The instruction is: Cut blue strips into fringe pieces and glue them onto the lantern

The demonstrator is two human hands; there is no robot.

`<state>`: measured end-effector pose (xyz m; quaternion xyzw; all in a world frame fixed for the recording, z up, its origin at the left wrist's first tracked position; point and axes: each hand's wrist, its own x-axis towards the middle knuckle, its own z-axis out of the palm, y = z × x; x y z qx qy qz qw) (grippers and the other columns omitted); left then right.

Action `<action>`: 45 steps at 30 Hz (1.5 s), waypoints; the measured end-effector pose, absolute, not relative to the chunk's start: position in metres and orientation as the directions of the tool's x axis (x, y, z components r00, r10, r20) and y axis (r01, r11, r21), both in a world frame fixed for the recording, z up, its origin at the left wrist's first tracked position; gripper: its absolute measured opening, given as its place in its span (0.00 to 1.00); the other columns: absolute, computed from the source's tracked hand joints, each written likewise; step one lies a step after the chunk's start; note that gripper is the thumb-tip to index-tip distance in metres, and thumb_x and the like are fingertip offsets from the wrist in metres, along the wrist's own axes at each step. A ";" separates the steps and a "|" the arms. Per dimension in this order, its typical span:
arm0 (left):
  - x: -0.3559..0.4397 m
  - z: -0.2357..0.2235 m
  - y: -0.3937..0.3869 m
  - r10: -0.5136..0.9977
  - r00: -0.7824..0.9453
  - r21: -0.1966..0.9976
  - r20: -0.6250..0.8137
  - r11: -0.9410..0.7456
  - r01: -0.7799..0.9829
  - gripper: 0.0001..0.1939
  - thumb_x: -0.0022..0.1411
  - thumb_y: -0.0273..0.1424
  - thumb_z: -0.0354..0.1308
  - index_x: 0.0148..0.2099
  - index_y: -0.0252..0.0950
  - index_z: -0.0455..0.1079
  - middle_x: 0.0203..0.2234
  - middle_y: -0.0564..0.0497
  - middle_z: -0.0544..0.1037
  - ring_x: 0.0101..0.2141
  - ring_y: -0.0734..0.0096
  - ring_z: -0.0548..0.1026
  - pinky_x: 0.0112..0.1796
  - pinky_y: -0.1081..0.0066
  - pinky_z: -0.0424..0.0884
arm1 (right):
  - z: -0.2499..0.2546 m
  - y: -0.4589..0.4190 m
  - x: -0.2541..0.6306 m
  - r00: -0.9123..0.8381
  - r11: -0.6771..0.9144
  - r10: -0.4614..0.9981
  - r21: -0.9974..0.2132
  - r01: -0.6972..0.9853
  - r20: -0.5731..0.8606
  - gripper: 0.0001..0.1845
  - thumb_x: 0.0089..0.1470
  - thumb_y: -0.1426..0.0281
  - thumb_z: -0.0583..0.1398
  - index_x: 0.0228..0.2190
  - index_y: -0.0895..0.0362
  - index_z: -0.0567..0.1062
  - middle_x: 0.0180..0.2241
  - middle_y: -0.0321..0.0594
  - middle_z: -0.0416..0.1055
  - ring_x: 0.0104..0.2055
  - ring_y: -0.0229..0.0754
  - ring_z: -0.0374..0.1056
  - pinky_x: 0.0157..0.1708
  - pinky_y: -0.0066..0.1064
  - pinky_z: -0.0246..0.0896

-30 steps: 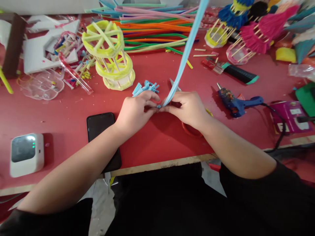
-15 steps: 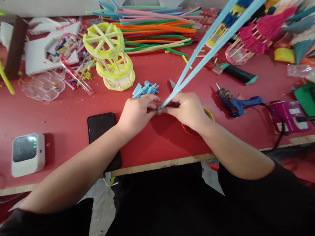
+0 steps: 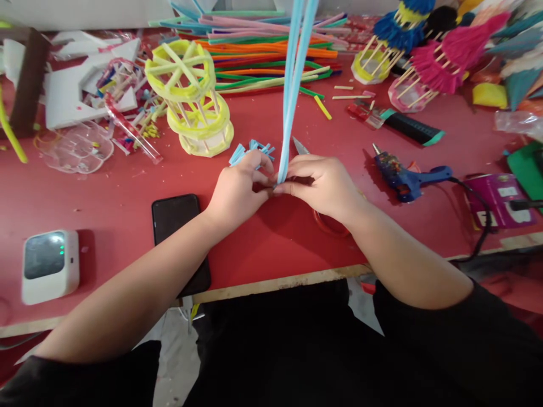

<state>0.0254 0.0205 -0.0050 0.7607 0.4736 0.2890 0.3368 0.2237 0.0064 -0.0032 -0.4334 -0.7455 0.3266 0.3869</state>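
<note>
Two long light-blue pipe cleaners (image 3: 290,96) rise almost upright from between my fingertips, their lower ends pinched together. My right hand (image 3: 324,183) is closed on them with thumb and fingers. My left hand (image 3: 240,189) pinches at the same lower ends from the other side; the exact contact is partly hidden. Just behind my left hand lies a small heap of short blue cut pieces (image 3: 265,148). Scissors (image 3: 299,146) rest beneath my right hand, the blade tip and part of the red handle showing. A yellow two-tiered frame of sticks (image 3: 197,118) stands behind the heap.
Left of my hands lie a phone (image 3: 176,215) and a white device with a screen (image 3: 51,265). A blue glue gun (image 3: 407,175) and a box cutter (image 3: 411,125) lie on the right. Several coloured pipe cleaners (image 3: 271,50) are piled at the back.
The blue pipe cleaners have swung from leaning right to nearly upright, and their two lengths are closer together. Both hands have stayed in almost the same place.
</note>
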 end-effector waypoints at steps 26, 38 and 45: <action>0.021 0.010 0.018 0.759 0.651 0.999 -0.029 0.034 0.005 0.22 0.51 0.29 0.77 0.39 0.40 0.66 0.30 0.53 0.85 0.35 0.62 0.88 0.41 0.68 0.84 | 0.004 0.004 0.234 -0.396 0.363 0.875 -0.918 0.158 0.278 0.13 0.51 0.54 0.75 0.29 0.49 0.86 0.36 0.37 0.74 0.39 0.42 0.72 0.44 0.41 0.74; 0.021 0.007 0.025 0.857 0.491 0.981 -0.154 0.192 -0.027 0.29 0.51 0.38 0.78 0.45 0.43 0.62 0.28 0.58 0.82 0.33 0.65 0.87 0.36 0.69 0.85 | 0.003 -0.008 0.227 -0.225 0.389 0.909 -0.907 0.161 0.350 0.22 0.53 0.51 0.73 0.44 0.48 0.79 0.40 0.39 0.81 0.43 0.46 0.79 0.42 0.38 0.79; 0.018 0.004 0.025 0.849 0.464 0.954 -0.252 0.298 -0.028 0.19 0.61 0.31 0.72 0.52 0.42 0.72 0.34 0.55 0.85 0.37 0.67 0.87 0.40 0.70 0.86 | 0.009 -0.008 0.233 -0.391 0.617 0.787 -0.630 0.472 0.478 0.05 0.62 0.64 0.67 0.33 0.45 0.84 0.45 0.39 0.83 0.47 0.51 0.79 0.52 0.49 0.75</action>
